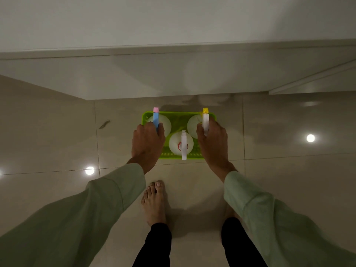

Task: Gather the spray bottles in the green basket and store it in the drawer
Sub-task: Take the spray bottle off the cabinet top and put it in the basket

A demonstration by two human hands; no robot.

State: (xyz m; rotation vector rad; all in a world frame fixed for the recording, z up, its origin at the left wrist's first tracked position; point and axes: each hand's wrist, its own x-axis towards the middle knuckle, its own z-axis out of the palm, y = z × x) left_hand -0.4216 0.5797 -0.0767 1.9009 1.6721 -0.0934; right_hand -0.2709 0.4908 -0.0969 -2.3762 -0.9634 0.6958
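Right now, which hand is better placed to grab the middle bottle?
Neither clearly. The left hand wraps the blue sprayer, the right hand wraps the yellow one. The middle bottle stands about midway between them in the basket.

Three bottles fill the basket (179,114); only a gap at its far middle stays free. The cabinet (173,78) stands just behind it. Bare floor (279,132) lies open left, right and near, apart from one foot (154,201).
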